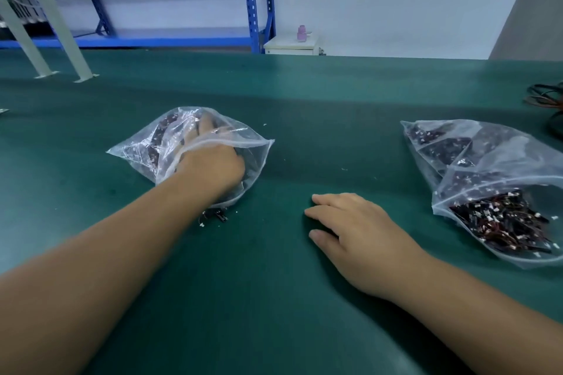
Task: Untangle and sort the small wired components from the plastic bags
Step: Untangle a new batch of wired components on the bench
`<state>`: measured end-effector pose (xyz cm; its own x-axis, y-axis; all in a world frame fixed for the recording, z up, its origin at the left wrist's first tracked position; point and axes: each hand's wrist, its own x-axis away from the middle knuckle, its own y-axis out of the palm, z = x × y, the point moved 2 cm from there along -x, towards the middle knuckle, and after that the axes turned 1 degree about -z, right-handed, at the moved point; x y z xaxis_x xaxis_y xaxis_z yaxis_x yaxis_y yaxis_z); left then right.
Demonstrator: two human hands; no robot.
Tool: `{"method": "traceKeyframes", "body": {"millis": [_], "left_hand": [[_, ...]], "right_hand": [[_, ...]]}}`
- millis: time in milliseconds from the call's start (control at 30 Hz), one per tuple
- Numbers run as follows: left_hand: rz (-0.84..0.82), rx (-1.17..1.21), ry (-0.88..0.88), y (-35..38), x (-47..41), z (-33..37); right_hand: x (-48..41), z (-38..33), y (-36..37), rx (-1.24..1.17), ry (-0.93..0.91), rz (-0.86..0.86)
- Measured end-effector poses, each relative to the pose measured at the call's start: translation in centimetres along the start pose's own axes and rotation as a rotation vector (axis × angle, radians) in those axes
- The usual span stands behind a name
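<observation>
A clear plastic bag (143,146) lies left of centre on the green mat (304,119), with dark wired components inside it. My left hand (213,158) reaches in through the bag's mouth. Through the plastic its fingers look stretched forward among the components, and I see no grip on anything. A few loose wired components (214,216) lie on the mat just under my left wrist. My right hand (350,231) rests palm down on the mat with loosely bent fingers and holds nothing. At the right lies a second clear bag (493,161), with a tangled heap of wired components (502,225).
The second bag also holds smaller packets of components. Red and black cables (548,97) lie at the far right edge. Two grey frame legs (45,39) stand on the mat at the back left. Blue shelving (256,0) and a white cabinet (289,46) stand behind the table.
</observation>
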<state>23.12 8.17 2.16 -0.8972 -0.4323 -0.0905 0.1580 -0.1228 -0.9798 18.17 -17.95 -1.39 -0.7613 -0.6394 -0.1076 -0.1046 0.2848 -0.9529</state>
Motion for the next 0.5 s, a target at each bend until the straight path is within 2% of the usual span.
{"method": "traceKeyframes", "body": {"millis": [67,167,300,367,500], "left_hand": [[-0.008,-0.04,-0.06,-0.6,-0.9,-0.3],[-0.032,-0.301,-0.067,-1.0,-2.0,-0.8],[-0.054,-0.613,0.094,-1.9,-3.1,-1.5],[-0.03,-0.625,0.112,-2.4,-3.5,-1.6],[-0.029,-0.502,-0.012,-2.8,-3.2,-2.0]], "right_hand": [[0.0,-0.1,-0.2,-0.006,0.003,0.004],[0.1,-0.1,-0.2,-0.016,0.001,-0.001],[0.1,0.0,-0.2,-0.019,-0.004,-0.008],[0.0,0.0,-0.2,-0.022,-0.004,-0.01],[0.0,0.1,-0.1,-0.028,-0.006,-0.008]]}}
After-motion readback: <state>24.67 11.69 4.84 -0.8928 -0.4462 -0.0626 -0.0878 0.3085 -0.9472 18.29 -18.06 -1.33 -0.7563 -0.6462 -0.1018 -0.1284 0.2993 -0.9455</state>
